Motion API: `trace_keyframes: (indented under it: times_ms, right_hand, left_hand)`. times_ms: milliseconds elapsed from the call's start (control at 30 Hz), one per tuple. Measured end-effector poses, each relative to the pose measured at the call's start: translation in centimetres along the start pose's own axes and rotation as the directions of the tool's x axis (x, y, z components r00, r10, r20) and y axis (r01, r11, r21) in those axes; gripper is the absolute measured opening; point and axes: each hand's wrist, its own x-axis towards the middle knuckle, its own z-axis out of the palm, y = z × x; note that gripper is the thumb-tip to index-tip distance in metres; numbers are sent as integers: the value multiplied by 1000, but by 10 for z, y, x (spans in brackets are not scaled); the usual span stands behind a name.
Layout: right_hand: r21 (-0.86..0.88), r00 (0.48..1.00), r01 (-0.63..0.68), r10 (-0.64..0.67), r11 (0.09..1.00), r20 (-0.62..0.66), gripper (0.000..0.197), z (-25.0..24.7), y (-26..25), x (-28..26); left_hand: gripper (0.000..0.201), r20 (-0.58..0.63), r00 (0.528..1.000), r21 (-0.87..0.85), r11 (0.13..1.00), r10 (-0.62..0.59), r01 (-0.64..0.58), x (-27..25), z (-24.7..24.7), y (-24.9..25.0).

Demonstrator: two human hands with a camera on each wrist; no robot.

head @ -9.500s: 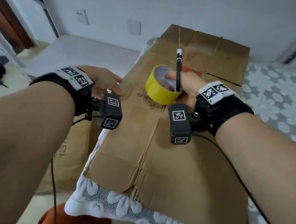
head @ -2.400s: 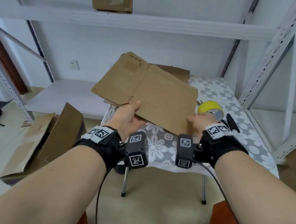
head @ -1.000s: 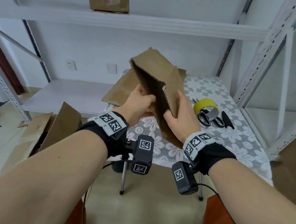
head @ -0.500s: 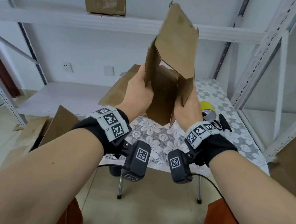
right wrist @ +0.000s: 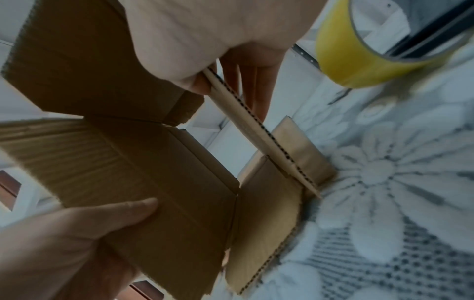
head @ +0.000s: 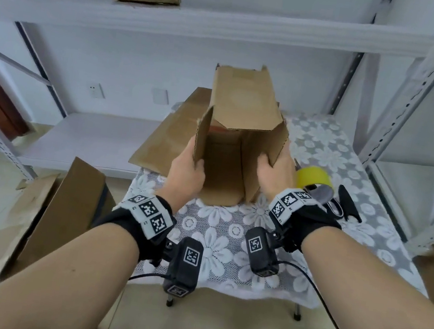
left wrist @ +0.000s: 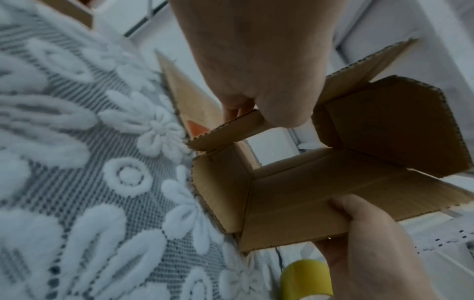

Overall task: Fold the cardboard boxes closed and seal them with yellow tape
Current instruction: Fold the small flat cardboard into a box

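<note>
Gripping unlabelled cardboard box, both hands

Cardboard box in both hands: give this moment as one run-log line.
stage: box opened up, flaps unfolded | left hand: grips left flap | right hand: grips right flap | box: untaped | yellow tape: on table

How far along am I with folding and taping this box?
Done: the box is opened out from flat into a tube; the left wrist view looks straight through it. In hand: your left hand and right hand each pinch a side flap. Left: fold every flap shut and seal them; the yellow tape sits untouched on the table, and more flat cardboard waits behind.
</note>
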Motion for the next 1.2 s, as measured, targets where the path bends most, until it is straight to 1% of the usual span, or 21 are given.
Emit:
trace_keyframes:
  times_ms: [167, 300, 367, 433, 467, 500, 533, 567, 600, 633, 667, 700, 767, 800, 867, 933, 1000, 1033, 1100, 1167, 1200]
  right_hand:
    - [24, 998, 54, -53, 998, -35, 38, 6, 13, -1]
    - [1, 993, 111, -111, 994, -32, 31, 1, 11, -13]
    - [-1, 991, 131, -131, 991, -22, 28, -1, 9, -20]
    - [-12, 990, 140, -140, 990, -8, 27, -3, 7, -25]
    - [-23, 991, 135, -135, 991, 2, 27, -4, 6, -28]
    - [-39, 991, 134, -133, 990, 10, 27, -6, 5, -30]
    - [-59, 991, 132, -131, 990, 17, 27, -9, 3, -31]
    - [-78, 992, 128, -127, 989, 23, 28, -12, 2, -31]
    - [-94, 992, 128, -126, 987, 29, 28, -14, 1, -32]
    - [-105, 991, 133, -130, 986, 36, 28, -16, 0, -32]
    - [-116, 990, 138, -133, 984, 45, 26, -18, -1, -32]
    - [-128, 989, 143, -136, 981, 57, 24, -19, -2, -33]
    - [-142, 987, 151, -142, 978, 72, 20, -21, -3, -33]
    - [-144, 988, 148, -140, 978, 66, 18, -23, -4, -32]
    - [-154, 992, 123, -119, 980, 34, 19, -28, -4, -29]
    - [-160, 995, 96, -98, 982, -8, 19, -35, -4, -25]
    - [-164, 996, 76, -83, 983, -33, 20, -39, -5, -22]
    - [-162, 996, 70, -78, 984, -44, 23, -39, -5, -22]
    - [-128, 992, 94, -103, 987, -69, 40, -38, -7, -26]
    - [-119, 977, 178, -190, 977, -101, 61, -38, -11, -30]
    - [-142, 962, 232, -249, 962, -116, 68, -39, -14, -31]
  left_hand:
    - [51, -25, 999, -17, 999, 44, -45, -7, 6, -8]
    - [50, -49, 998, -35, 999, 30, -32, -22, 1, -11]
    - [59, -27, 999, -25, 999, 35, -35, -28, -3, -11]
    - [80, -27, 998, -32, 998, 61, -62, -36, -8, -9]
    - [91, -59, 994, -12, 996, 89, -89, -40, -12, -6]
    - [100, -118, 983, 25, 990, 138, -136, -43, -17, 0]
    - [106, -186, 958, 72, 975, 221, -211, -45, -22, 8]
    - [109, -235, 915, 133, 943, 329, -304, -44, -28, 17]
    - [110, -251, 862, 209, 894, 440, -396, -44, -33, 29]
    - [109, -233, 816, 280, 840, 530, -465, -40, -37, 38]
    - [108, -188, 784, 343, 787, 592, -512, -37, -39, 49]
    - [105, -127, 771, 379, 748, 625, -544, -34, -41, 59]
    - [94, 6, 786, 413, 714, 618, -565, -30, -39, 72]
    - [86, 52, 803, 406, 722, 593, -560, -29, -38, 73]
    - [73, 84, 832, 367, 760, 548, -537, -28, -37, 68]
    - [66, 76, 828, 366, 757, 556, -541, -26, -36, 60]
    - [65, 81, 801, 391, 721, 593, -572, -22, -34, 55]
    - [65, 90, 791, 400, 706, 605, -585, -21, -33, 53]
    - [65, 103, 778, 392, 693, 620, -605, -21, -32, 53]
    - [66, 102, 766, 367, 692, 634, -622, -22, -31, 53]
    - [66, 100, 761, 352, 693, 641, -630, -22, -30, 51]
